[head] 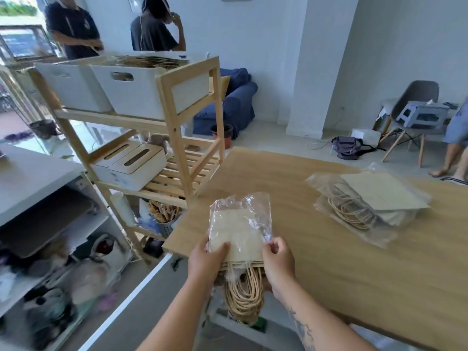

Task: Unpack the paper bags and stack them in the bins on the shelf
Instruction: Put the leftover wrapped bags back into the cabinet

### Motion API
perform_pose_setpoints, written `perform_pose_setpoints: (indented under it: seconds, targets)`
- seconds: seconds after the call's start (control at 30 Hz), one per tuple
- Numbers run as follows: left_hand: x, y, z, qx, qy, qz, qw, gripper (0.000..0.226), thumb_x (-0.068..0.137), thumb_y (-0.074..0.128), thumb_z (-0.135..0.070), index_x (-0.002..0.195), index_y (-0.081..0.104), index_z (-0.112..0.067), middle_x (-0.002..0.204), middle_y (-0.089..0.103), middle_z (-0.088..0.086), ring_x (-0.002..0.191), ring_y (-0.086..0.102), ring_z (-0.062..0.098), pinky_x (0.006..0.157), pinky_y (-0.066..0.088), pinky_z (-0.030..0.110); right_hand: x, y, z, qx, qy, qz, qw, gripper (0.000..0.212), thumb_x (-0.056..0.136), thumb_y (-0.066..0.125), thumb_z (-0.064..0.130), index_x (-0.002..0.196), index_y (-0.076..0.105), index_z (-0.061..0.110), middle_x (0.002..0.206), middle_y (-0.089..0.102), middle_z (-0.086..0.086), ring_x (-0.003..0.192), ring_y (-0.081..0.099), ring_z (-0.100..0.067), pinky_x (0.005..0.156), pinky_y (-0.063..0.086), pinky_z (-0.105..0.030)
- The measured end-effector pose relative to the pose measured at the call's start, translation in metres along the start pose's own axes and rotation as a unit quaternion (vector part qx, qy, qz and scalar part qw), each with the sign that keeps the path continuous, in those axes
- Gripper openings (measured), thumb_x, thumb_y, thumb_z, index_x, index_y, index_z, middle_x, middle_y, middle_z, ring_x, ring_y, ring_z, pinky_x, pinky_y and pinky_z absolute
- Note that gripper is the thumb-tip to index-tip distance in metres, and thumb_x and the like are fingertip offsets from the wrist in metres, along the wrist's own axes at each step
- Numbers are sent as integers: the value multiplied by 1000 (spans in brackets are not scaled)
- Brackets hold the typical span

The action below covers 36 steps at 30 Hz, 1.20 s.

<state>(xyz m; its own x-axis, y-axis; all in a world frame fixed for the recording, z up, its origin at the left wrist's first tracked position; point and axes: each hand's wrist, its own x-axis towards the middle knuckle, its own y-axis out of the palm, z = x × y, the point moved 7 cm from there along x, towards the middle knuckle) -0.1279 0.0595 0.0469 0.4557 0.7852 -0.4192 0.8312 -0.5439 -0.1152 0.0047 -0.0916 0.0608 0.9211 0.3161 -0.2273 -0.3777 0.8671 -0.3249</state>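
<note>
Plain tan kraft paper bags (238,231) under clear, shiny plastic wrap (255,206), with pale straw-coloured twisted handles (244,292). Light honey wood-grain counter (354,262). Second pack (379,196) of greyer beige bags, also in clear film. Pale natural pine shelf (174,122) with plain white bins (136,97); lower down, white boxes (131,168) with light wooden lids. Navy blue sofa (233,102), orange-red pot (222,139) black at the rim, grey chair (415,95) on blond wooden legs. White walls (278,46), pale grey floor (291,140). Dark blue-grey tattoo (301,328) on right forearm.
</note>
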Motion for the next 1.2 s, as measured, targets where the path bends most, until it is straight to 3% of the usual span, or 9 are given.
perform_pose_setpoints:
  seconds: [0.13,0.27,0.37,0.5,0.67,0.77,0.9,1.03,1.2]
  targets:
    - [-24,-42,19,2,11,-20,1000,38,84,77,-32,115,56,-28,97,69,-3,84,73,24,72,62,44,-43,20,-8,3,-5,20,1000,17,96,49,16,80,52,13,66,50,1,56,40,-12,51,32,-26]
    - [-47,-84,52,-9,3,-12,1000,58,81,78,-35,133,53,-27,112,70,3,80,75,21,68,63,43,-91,40,-25,-14,-2,13,1000,12,93,51,18,82,55,14,67,54,1,55,42,-13,50,32,-27]
    - [-63,-118,78,-20,0,-4,1000,50,81,79,-34,124,53,-34,111,70,3,77,76,19,66,63,39,-132,57,-41,-4,14,4,1000,12,93,52,17,82,55,12,66,54,1,55,42,-12,48,31,-26]
    - [-79,-155,120,2,-16,4,1000,65,72,82,-45,130,56,-34,113,72,0,85,75,18,79,61,45,-181,77,-66,26,44,-4,999,10,93,52,15,84,54,11,68,54,0,56,43,-12,50,34,-26]
    - [-93,-166,173,26,-77,20,997,47,77,81,-37,119,61,-34,101,75,-1,81,76,21,77,61,48,-211,83,-116,7,94,-1,996,14,94,52,15,80,52,12,65,51,0,55,41,-13,51,31,-27]
    - [-89,-151,196,49,-109,42,992,51,71,80,-45,116,61,-32,99,76,-2,82,75,21,78,61,46,-206,81,-146,-16,135,5,991,14,95,48,14,80,46,14,65,45,-1,56,38,-15,54,29,-29]
    - [-65,-117,205,75,-133,91,984,50,80,75,-40,122,61,-18,100,74,-2,80,74,13,71,59,28,-178,82,-170,-66,178,38,981,10,97,42,13,87,40,15,66,39,-1,56,34,-15,53,25,-31]
    - [-17,-87,220,-1,-175,95,980,80,69,77,-41,140,48,-16,121,68,10,94,73,25,87,58,43,-124,83,-188,-65,182,25,981,4,96,44,14,92,44,12,69,41,-3,56,35,-16,52,26,-31]
    - [63,-46,228,-57,-169,127,976,49,92,64,-23,137,47,-30,110,71,10,72,65,21,64,50,30,-23,120,-228,-17,175,-3,984,6,91,51,14,90,52,21,84,58,-6,68,51,-22,63,44,-32]
